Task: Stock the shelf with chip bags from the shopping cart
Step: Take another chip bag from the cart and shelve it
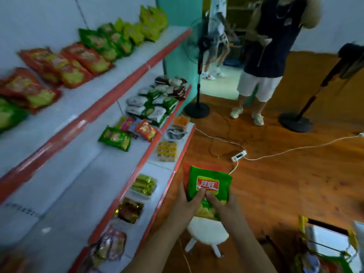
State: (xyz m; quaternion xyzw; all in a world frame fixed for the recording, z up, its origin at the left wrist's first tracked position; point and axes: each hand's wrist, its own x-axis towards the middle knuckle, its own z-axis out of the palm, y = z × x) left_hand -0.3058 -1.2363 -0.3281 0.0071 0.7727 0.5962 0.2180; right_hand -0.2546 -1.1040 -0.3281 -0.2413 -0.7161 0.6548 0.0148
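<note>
Shelving: a white shelf unit (82, 174) with red edge strips fills the left half of the frame, its tiers running from lower left up toward top centre.
Top tier: red, green and yellow chip bags (86, 58) lie in a blurred row along it, upper left.
Middle tier: a few small bags sit mid-frame, with bare white shelf showing below and left of them.
Bystander: a person in white shorts (258, 85) stands at upper right on the wooden floor, well apart from the shelf.
Cart: only a corner of the shopping cart (331, 249) shows at lower right.
Held item: a green chip bag (209, 186) is at lower centre, just right of the lowest shelf's front edge, its long axis pointing up the frame; a red bag edge peeks from behind it.
Left hand: the left hand (183, 203) grips the bag's left side, thumb across the front.
Right hand: the right hand (222, 203) grips the lower right, fingers (212, 200) curled onto the front.
Key relation: the open shelf space lies up and left of the bag, so the left hand is likely the nearer one.
Arms: both forearms reach up from the bottom edge, converging on the bag.
</note>
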